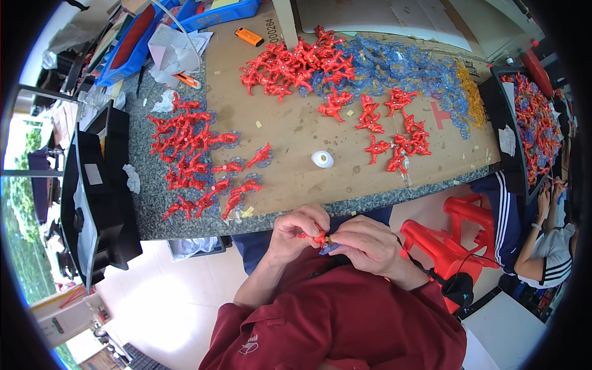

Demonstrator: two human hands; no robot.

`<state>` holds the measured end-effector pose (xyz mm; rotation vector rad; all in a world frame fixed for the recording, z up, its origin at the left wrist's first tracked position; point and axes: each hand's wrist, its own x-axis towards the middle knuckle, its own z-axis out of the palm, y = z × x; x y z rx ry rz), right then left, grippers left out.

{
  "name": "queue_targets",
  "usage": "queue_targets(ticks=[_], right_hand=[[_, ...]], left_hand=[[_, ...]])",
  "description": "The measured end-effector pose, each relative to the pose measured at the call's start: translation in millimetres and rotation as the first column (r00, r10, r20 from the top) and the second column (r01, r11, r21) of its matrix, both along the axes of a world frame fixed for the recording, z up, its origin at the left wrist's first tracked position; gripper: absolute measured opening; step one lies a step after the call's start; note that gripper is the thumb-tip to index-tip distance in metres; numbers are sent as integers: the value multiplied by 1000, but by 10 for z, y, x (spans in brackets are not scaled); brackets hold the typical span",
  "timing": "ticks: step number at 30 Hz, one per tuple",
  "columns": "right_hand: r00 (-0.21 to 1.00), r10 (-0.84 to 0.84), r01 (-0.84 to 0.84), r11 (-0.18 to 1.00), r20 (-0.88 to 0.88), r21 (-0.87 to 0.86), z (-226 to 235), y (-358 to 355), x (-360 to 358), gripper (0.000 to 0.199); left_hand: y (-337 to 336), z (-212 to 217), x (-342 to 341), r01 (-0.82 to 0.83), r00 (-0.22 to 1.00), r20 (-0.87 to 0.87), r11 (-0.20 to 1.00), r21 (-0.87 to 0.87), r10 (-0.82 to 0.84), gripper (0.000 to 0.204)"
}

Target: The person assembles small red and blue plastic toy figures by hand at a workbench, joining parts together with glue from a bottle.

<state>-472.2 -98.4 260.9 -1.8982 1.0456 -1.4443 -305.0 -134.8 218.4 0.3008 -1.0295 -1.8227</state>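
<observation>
Close to my body, at the table's near edge, my left hand (298, 229) pinches a small red plastic figure (320, 236). My right hand (365, 241) presses a translucent blue plastic piece (328, 248) against it, with a bit of yellow showing between the fingers. Much of both parts is hidden by my fingertips. On the table to the left lie red figures with blue pieces attached (185, 139), several in loose rows. Beyond my hands, more red figures (290, 66) are heaped beside a pile of blue pieces (394, 65) and a strip of yellow pieces (470, 92).
A small white round container (322, 159) stands mid-table on brown cardboard (277, 179). An orange box cutter (187, 80) lies by crumpled paper. Black bins (102, 197) flank the left; another bin (515, 139) of parts stands right. Red stools (431, 246) and another person (549, 253) are at right.
</observation>
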Motion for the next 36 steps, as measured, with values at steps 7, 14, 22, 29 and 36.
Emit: queue_targets(ticks=[7,14,22,29,36], right_hand=[[998,43,-44,999,-49,-16,4,-1,-6,32],[999,35,-35,998,5,-46,-46,-4,8,32],[968,104,-108,994,227,4,-289,-106,-15,23],[963,126,-141,989,238,48,-335,-141,36,22],[958,155,-187,975,242,118,-336,-134,100,20]], left_hand=[[-42,-45,24,32,999,-21,999,1,-32,17],[-77,69,59,21,988,154,990,-137,0,20],[-53,255,53,-81,893,404,953,-291,200,16],[-42,322,117,-110,842,478,948,-299,248,19],[9,434,235,-131,823,508,956,-263,252,15]])
